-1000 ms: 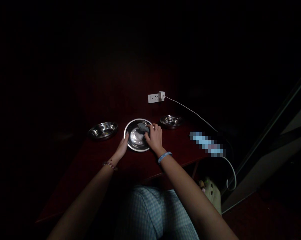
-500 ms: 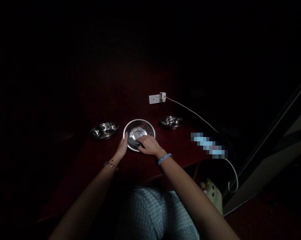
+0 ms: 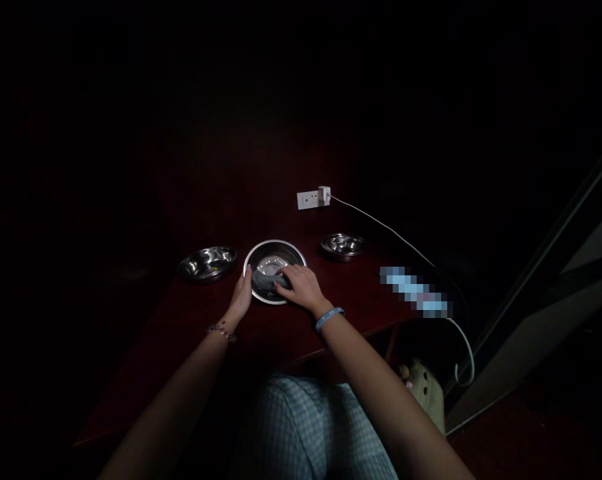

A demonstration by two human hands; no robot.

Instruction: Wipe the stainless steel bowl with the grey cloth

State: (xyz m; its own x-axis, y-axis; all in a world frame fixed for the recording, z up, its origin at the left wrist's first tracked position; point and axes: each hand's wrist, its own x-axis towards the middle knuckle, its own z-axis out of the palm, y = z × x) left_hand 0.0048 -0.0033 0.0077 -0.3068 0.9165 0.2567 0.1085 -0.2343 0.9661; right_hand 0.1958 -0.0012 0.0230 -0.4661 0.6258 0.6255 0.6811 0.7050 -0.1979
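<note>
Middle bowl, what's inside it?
A grey cloth, held by the right hand. The bowl also shows part of its shiny bottom; anything under the cloth and hand is hidden.

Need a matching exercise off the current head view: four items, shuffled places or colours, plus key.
Column 1
1. left hand
2. cloth
3. white plug
4. wristband

Column 2
A. in the wall socket
B. blue in colour
C. at the rim of the middle bowl, thumb over the edge
D. inside the middle bowl, under the fingers of the right hand

Pairs: 1-C, 2-D, 3-A, 4-B
</note>
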